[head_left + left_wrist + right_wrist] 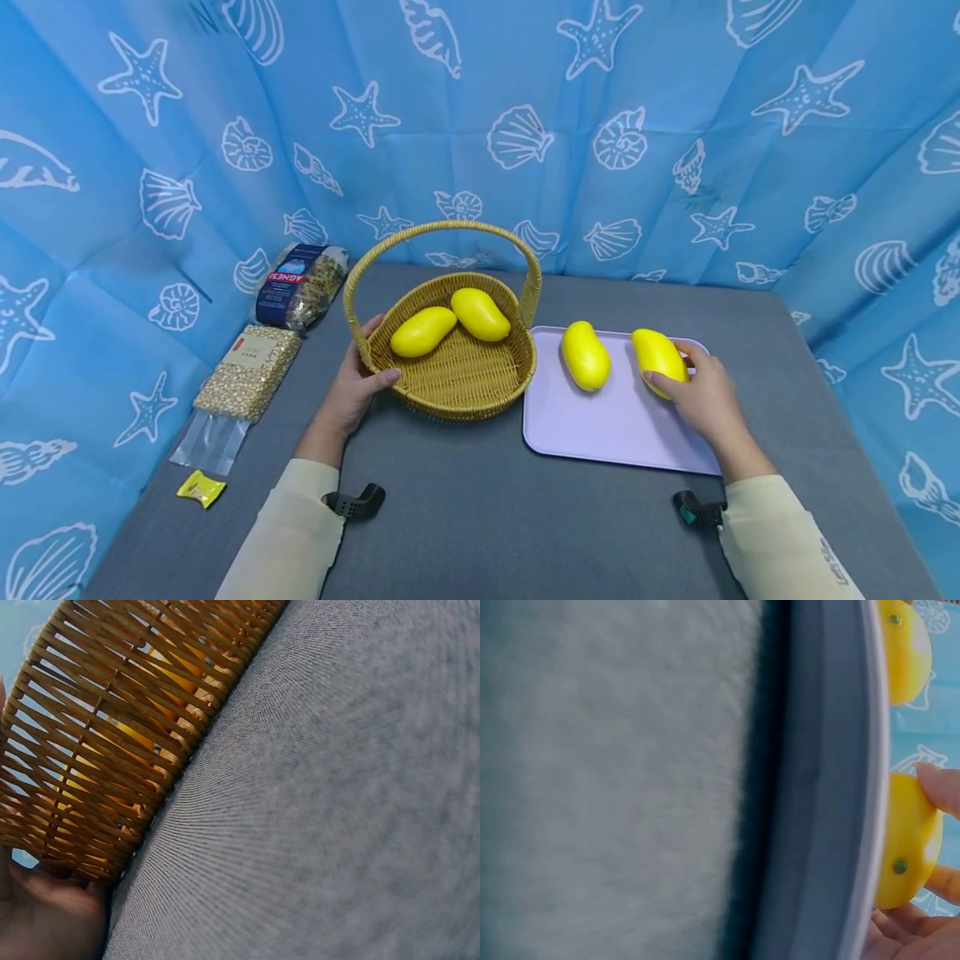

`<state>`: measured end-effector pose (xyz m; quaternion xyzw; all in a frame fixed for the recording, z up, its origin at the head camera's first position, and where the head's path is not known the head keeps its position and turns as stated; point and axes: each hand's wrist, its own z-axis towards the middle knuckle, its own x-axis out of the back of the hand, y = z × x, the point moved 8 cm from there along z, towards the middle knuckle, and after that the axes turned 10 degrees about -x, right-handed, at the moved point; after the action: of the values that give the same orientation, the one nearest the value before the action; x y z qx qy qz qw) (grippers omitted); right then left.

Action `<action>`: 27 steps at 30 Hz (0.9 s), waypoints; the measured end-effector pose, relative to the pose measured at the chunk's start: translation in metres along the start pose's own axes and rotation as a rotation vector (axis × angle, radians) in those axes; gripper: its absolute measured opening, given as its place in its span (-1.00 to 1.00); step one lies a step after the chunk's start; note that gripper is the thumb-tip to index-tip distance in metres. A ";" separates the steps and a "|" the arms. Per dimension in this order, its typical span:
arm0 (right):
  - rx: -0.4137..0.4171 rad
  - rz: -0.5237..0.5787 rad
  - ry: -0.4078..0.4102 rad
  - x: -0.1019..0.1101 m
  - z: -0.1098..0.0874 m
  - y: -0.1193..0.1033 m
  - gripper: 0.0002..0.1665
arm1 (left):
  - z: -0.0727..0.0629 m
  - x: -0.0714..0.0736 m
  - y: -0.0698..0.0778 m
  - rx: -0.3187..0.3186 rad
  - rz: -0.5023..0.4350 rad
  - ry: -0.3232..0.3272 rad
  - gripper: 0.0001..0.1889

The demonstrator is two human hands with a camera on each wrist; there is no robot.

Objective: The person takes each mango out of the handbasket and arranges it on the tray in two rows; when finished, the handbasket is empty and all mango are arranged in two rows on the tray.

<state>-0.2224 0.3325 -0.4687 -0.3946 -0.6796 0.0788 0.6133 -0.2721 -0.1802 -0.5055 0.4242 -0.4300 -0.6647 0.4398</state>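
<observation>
A wicker basket (457, 379) with a tall arched handle stands on the table, two yellow mangoes (423, 332) lying inside it. My left hand (354, 387) grips the basket's left side, thumb over the rim; in the left wrist view the woven wall (112, 735) fills the upper left. To the right, a lilac tray (600, 429) bears two more mangoes. My right hand (701, 387) holds the right-hand mango (657, 358) on the tray, thumb in front and fingers behind. The other mango (586, 357) lies untouched beside it, and both show past the tray edge in the right wrist view.
At the left of the grey table (480, 517) lie a pasta bag (300, 283), a clear pack of pale grains (247, 371) and a small yellow wrapped packet (201, 489). A blue shell-patterned curtain (480, 108) hangs behind and along both sides.
</observation>
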 end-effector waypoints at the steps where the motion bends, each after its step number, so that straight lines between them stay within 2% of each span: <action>1: -0.003 -0.009 0.001 0.000 0.001 -0.001 -0.01 | 0.000 0.000 0.000 0.000 -0.001 -0.001 0.00; 8: 0.019 -0.045 0.030 -0.001 0.003 -0.010 -0.01 | 0.000 0.000 0.000 -0.002 -0.009 0.001 0.00; 27: -0.027 -0.008 -0.003 -0.001 0.002 -0.014 -0.07 | 0.000 0.000 0.000 0.002 -0.008 0.008 0.00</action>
<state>-0.2306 0.3229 -0.4614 -0.4002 -0.6831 0.0676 0.6072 -0.2721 -0.1801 -0.5055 0.4291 -0.4271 -0.6643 0.4383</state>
